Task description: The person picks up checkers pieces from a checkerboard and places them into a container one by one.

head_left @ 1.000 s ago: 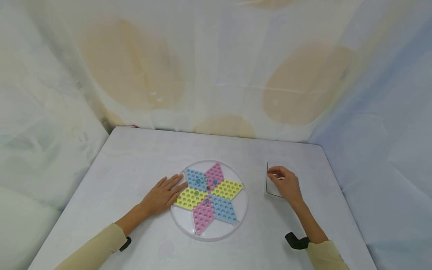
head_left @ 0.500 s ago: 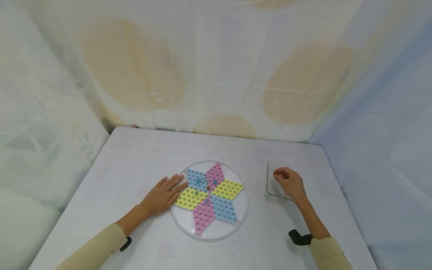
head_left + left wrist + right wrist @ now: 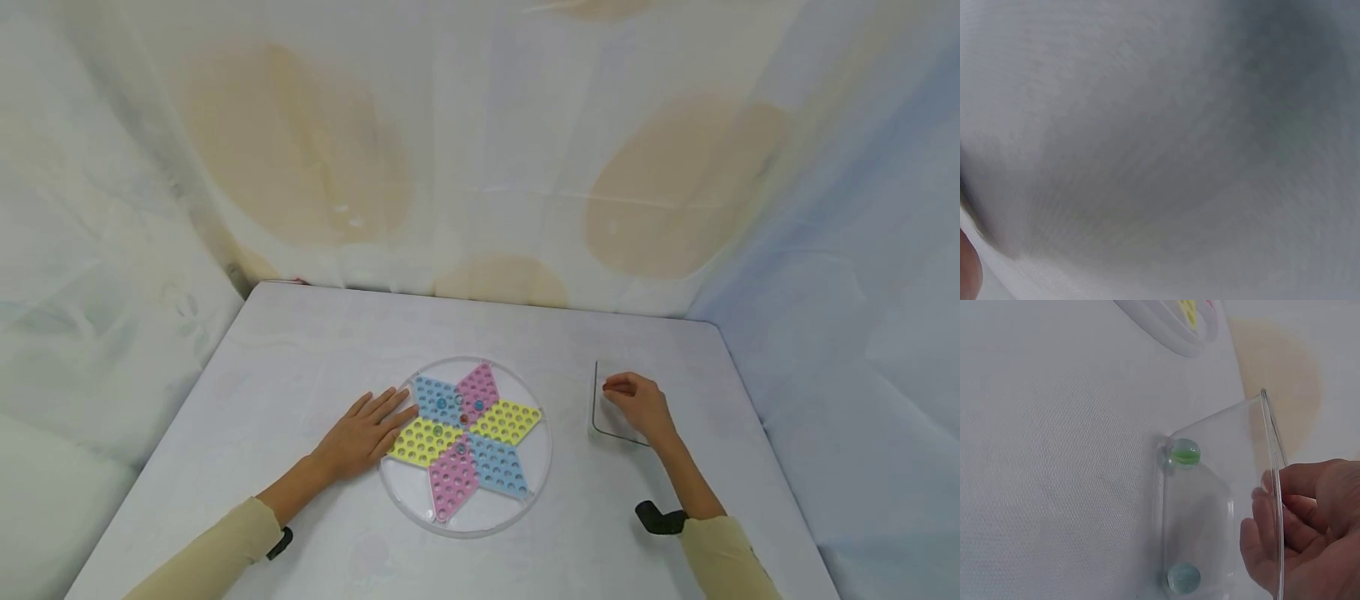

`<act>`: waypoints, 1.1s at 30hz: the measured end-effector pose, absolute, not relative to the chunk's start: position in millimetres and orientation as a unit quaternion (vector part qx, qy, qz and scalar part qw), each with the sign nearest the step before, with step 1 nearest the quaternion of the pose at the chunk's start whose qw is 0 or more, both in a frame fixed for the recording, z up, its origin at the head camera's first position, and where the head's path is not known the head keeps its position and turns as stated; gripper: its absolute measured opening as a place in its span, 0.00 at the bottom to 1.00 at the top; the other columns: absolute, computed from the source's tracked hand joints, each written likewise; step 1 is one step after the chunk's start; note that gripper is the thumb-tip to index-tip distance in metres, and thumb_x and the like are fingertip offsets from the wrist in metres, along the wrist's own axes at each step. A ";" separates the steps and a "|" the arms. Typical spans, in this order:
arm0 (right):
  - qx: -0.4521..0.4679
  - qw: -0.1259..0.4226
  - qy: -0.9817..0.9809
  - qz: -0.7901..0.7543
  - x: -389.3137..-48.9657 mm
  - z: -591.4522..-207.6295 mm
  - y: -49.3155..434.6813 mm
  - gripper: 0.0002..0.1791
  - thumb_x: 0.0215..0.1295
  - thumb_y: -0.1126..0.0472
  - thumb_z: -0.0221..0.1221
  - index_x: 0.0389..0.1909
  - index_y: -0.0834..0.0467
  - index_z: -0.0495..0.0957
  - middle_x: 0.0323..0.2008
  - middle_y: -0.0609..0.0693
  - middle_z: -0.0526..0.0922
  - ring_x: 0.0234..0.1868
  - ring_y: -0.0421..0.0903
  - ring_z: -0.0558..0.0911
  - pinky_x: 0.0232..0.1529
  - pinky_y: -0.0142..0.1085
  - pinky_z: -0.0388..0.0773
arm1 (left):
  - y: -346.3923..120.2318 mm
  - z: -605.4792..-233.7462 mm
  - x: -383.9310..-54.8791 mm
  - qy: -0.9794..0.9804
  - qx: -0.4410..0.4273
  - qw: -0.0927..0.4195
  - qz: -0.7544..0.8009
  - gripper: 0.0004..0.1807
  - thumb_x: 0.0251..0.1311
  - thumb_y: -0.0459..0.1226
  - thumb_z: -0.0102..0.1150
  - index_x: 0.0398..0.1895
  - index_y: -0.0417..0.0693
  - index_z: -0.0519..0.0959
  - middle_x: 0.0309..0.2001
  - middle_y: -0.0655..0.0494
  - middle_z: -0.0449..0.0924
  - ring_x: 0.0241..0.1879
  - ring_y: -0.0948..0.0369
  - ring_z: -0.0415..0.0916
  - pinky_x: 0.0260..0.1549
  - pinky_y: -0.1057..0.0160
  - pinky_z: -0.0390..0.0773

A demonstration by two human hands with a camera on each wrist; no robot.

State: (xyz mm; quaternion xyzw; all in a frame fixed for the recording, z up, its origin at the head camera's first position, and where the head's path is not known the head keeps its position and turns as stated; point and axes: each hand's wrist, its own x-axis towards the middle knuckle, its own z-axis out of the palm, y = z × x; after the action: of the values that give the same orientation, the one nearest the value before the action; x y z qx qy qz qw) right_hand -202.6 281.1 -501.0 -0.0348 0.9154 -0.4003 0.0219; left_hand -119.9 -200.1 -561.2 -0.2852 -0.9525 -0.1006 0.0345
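Observation:
My left hand (image 3: 367,436) lies flat with its fingers spread, fingertips on the left rim of a round Chinese checkers board (image 3: 487,525). In the left wrist view only a bit of skin (image 3: 969,269) shows at the lower left. Several glass marbles sit in the board's holes, among them a blue marble (image 3: 479,405) and a reddish one (image 3: 463,418). My right hand (image 3: 645,408) is over a clear box (image 3: 1210,431), fingers bent and tips gathered inside its rim. A green-streaked marble (image 3: 1185,454) and a pale marble (image 3: 1184,578) lie low in the box. I cannot tell whether the right fingertips pinch anything.
The white-covered table (image 3: 315,350) carries the board in the middle and the box to its right. Pale patterned cloth (image 3: 480,167) hangs behind and at both sides. Dark straps (image 3: 660,518) with a camera mount sit at the wrists.
My right hand has moved from the box's left edge to the right, further over the box, then slightly back left. The left hand and the board have stayed in place.

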 end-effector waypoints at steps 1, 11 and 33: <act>-0.033 0.028 0.914 -0.402 -203.0 -501.9 281.3 0.13 0.69 0.65 0.62 0.50 0.67 0.80 0.44 0.60 0.86 0.49 0.58 0.83 0.42 0.40 0.77 | -200.0 -561.1 -119.8 -0.952 -0.285 0.035 -0.102 0.28 0.75 0.48 0.44 0.76 0.58 0.63 0.78 0.51 0.52 0.76 0.50 0.47 0.71 0.43 0.50; -0.027 0.059 0.915 -0.398 -207.8 -512.9 283.1 0.12 0.69 0.65 0.60 0.49 0.68 0.80 0.44 0.60 0.86 0.49 0.59 0.82 0.45 0.43 0.78 | -199.5 -560.1 -120.1 -0.951 -0.287 0.035 -0.106 0.28 0.75 0.48 0.44 0.76 0.57 0.63 0.78 0.51 0.52 0.76 0.51 0.47 0.71 0.44 0.51; -0.036 0.099 0.926 -0.362 -211.0 -515.3 274.1 0.12 0.64 0.68 0.61 0.47 0.71 0.80 0.42 0.62 0.84 0.49 0.62 0.80 0.51 0.54 0.76 | -199.3 -557.9 -119.6 -0.952 -0.284 0.028 -0.107 0.28 0.75 0.47 0.44 0.76 0.57 0.64 0.78 0.50 0.53 0.76 0.50 0.48 0.71 0.44 0.51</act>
State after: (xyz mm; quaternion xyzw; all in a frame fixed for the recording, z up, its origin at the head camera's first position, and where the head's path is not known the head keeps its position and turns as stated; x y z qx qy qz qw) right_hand -211.0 274.1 -515.3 -0.0362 0.9262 -0.3619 0.0992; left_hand -119.6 -199.3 -557.9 -0.2843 -0.9524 -0.1066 0.0284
